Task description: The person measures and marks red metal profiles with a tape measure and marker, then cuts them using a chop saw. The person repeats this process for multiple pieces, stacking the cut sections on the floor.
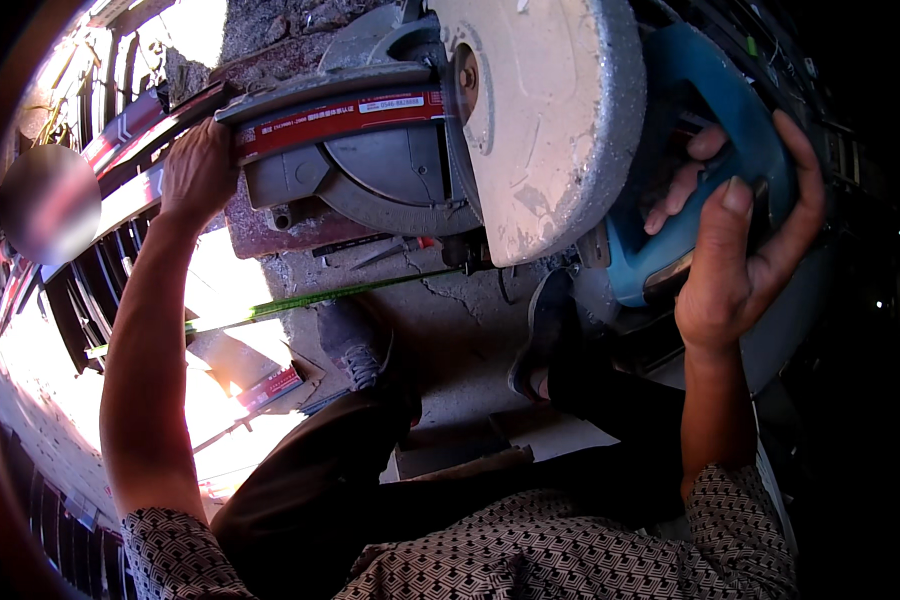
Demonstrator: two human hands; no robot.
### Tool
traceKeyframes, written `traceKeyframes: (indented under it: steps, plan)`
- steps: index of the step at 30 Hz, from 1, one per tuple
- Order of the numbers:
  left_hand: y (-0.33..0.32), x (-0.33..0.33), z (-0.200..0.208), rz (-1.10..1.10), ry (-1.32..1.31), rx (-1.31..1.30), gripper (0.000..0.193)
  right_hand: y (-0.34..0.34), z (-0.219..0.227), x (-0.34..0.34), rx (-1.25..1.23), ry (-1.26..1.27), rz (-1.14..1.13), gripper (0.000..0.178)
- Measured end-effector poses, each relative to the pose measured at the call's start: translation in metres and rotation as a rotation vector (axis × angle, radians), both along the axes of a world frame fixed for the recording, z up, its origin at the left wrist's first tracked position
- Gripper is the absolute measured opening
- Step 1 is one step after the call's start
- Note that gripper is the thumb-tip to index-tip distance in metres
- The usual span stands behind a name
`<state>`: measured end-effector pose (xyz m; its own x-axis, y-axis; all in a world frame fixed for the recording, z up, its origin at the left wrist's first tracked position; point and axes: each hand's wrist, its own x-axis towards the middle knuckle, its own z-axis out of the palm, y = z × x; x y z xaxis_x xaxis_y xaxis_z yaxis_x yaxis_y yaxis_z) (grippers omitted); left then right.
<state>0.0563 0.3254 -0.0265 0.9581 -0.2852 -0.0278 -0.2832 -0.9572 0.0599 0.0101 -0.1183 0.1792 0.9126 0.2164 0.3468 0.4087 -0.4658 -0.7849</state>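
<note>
A miter saw stands in front of me, with a large worn pale blade guard and a grey round base. Across the base, along the fence, lies a long profile covered in red printed film. My left hand is closed over this profile at the left end of the fence. On the right, my right hand wraps around the saw's teal handle, fingers through its opening and thumb on the near side. The guard hides the profile's right part and most of the blade.
A green strip runs across the floor below the saw, above my shoes. Bundled dark profiles fill the left side. A red-labelled piece lies on the sunlit ground. The far right is too dark to make out.
</note>
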Motion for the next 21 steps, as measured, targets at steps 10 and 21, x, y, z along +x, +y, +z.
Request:
traceKeyframes:
  steps: [10, 21]
  plan:
    - [0.0009, 0.0004, -0.0026, -0.011, -0.015, -0.002, 0.012, 0.0, -0.0063, -0.0038, 0.051, 0.001, 0.011, 0.058]
    - [0.0057, 0.0004, -0.0075, -0.026, -0.047, -0.018, 0.012, 0.0017, -0.0056, -0.0015, 0.05, -0.014, 0.006, 0.057]
